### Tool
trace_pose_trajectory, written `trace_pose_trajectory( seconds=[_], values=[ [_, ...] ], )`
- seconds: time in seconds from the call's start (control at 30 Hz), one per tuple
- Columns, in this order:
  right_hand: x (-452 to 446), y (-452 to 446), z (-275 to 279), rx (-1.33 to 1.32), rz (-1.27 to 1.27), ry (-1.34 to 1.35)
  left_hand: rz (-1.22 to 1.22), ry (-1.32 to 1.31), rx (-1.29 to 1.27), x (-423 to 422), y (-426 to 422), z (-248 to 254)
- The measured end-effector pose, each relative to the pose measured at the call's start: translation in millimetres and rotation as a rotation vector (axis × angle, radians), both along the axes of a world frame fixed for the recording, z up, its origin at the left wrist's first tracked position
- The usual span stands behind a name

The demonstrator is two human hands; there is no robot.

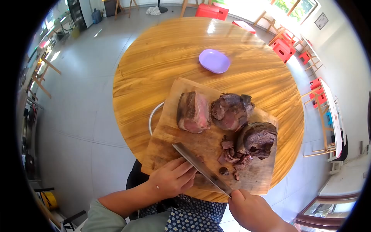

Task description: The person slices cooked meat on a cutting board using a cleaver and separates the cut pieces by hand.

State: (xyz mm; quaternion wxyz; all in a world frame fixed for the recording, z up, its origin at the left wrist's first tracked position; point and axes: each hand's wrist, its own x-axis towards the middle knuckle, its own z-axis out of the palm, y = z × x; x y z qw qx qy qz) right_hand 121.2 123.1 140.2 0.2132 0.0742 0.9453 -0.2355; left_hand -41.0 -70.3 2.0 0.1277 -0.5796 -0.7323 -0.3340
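Note:
My right hand (pixel 251 208) is closed round the handle of a knife (pixel 203 169), whose long blade slants up to the left over the wooden cutting board (pixel 158 149). My left hand (pixel 172 178) is beside the blade at the board's near edge, fingers bent and close together against the knife; what lies under them is hidden. On the board are a cut piece of meat with a pink face (pixel 194 112), a dark round piece of meat (pixel 230 111) and another dark chunk (pixel 258 140). Small cut meat pieces (pixel 230 154) lie left of that chunk.
The board rests on a round wooden table (pixel 143 69). Behind it stands a purple dish (pixel 214 61). A white ring-shaped edge (pixel 150 118) shows at the board's left. Red stools (pixel 283 49) and white tables (pixel 333 116) stand beyond, to the right.

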Motion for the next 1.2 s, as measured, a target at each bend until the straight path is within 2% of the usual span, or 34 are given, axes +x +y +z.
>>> trace_pose_trajectory(
  seconds=[0.1, 0.13, 0.2, 0.53, 0.73, 0.8, 1.0, 1.13, 1.2],
  values=[
    [-15, -3, 8, 0.017, 0.002, -0.061, 0.036, -0.030, -0.010, 4, 1, 7],
    [-15, -3, 2, 0.018, -0.011, -0.040, 0.023, -0.009, -0.009, 6, 1, 7],
    [-17, 1, -17, 0.062, 0.104, 0.183, 0.049, -0.078, -0.004, 7, 3, 4],
    [-24, 4, -29, -0.051, 0.081, 0.309, 0.056, -0.027, 0.098, 9, 11, 7],
    [35, 15, -19, 0.026, 0.039, 0.207, 0.084, -0.078, 0.109, 11, 9, 6],
    [46, 14, -10, 0.077, 0.031, 0.085, 0.025, -0.038, 0.124, 8, 7, 5],
    [29, 1, 9, 0.114, 0.014, 0.037, 0.035, -0.092, 0.155, 5, 6, 7],
    [6, 1, -2, 0.100, 0.047, -0.013, 0.027, -0.111, 0.088, 3, 3, 0],
    [-10, -4, -11, 0.119, 0.036, 0.043, 0.036, -0.090, 0.081, 4, 4, -1]
  ],
)
